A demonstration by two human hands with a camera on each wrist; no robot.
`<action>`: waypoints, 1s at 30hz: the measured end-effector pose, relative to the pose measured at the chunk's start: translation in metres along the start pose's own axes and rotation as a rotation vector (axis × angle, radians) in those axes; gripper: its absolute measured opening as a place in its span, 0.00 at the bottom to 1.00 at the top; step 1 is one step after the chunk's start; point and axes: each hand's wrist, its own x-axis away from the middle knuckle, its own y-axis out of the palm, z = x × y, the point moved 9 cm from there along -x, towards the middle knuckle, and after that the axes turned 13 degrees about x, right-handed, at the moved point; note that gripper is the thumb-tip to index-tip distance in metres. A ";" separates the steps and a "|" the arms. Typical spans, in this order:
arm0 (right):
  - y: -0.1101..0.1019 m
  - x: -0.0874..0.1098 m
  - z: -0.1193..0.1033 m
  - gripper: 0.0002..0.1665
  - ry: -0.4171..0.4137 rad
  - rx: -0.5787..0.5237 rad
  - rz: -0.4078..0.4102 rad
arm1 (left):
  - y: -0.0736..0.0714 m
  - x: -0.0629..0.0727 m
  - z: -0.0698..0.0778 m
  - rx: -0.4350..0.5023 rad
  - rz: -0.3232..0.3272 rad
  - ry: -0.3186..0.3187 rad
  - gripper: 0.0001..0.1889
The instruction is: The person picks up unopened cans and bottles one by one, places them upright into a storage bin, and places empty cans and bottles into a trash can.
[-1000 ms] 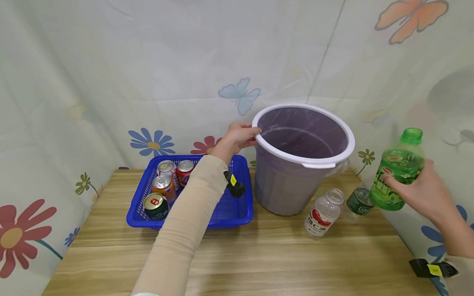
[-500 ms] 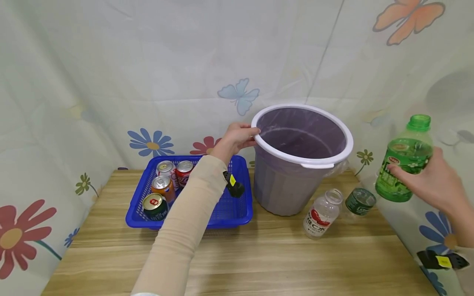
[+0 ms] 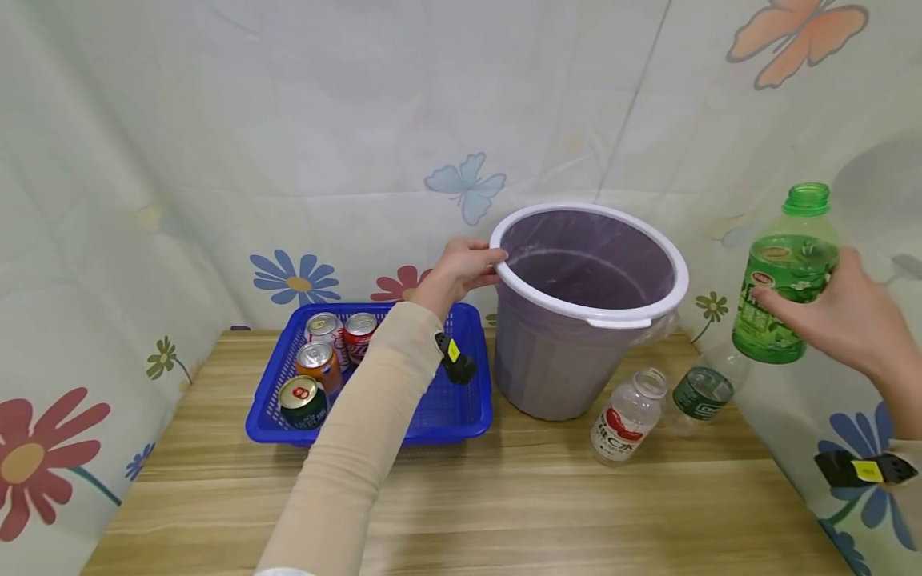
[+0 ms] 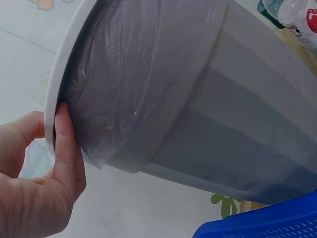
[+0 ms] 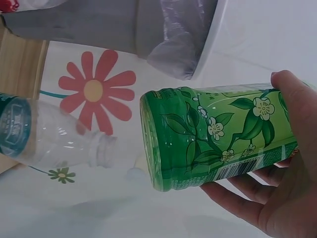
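My left hand pinches the white rim of a grey trash can, thumb on one side and fingers under the edge in the left wrist view. A thin clear liner bag hangs over the can's outside below that rim. On the right, my right hand grips a green plastic bottle, uncapped and upright, raised above the table. Below it stands a clear bottle with a dark green label. Beside that is a clear bottle with a red and white label.
A blue plastic basket sits left of the can, partly hidden by my left arm. Several drink cans, among them an orange can and a dark green can, stand in its left part. A flowered curtain closes off the back.
My right hand has lifted the green bottle higher, first outward to the right, then up; more of the green-labelled bottle shows below. The left hand stays on the can's rim.
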 end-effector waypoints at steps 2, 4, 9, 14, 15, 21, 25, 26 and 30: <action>-0.003 -0.005 -0.004 0.26 -0.017 -0.012 0.006 | 0.001 0.000 0.000 0.003 -0.003 -0.002 0.22; -0.006 -0.010 -0.008 0.26 -0.029 -0.021 0.006 | 0.001 0.000 -0.001 0.005 -0.006 -0.003 0.23; -0.018 -0.023 -0.013 0.24 -0.051 -0.061 0.022 | 0.000 0.001 0.000 -0.006 -0.005 -0.002 0.23; -0.027 -0.037 -0.022 0.24 -0.097 -0.115 0.017 | -0.003 0.002 0.001 -0.012 -0.008 -0.001 0.23; -0.028 -0.039 -0.023 0.24 -0.098 -0.109 0.017 | -0.003 0.002 0.002 -0.011 -0.009 0.000 0.23; -0.030 -0.050 -0.024 0.22 -0.088 -0.086 0.016 | -0.004 0.001 0.002 -0.011 -0.008 0.002 0.22; -0.031 -0.057 -0.023 0.22 -0.060 -0.047 0.004 | -0.004 0.001 0.001 -0.010 -0.008 -0.001 0.22; -0.031 -0.059 -0.023 0.23 -0.054 -0.032 0.001 | -0.004 0.001 0.001 -0.010 -0.008 -0.002 0.22; -0.030 -0.065 -0.026 0.36 -0.014 0.046 -0.034 | -0.003 0.001 0.002 -0.013 -0.006 -0.001 0.22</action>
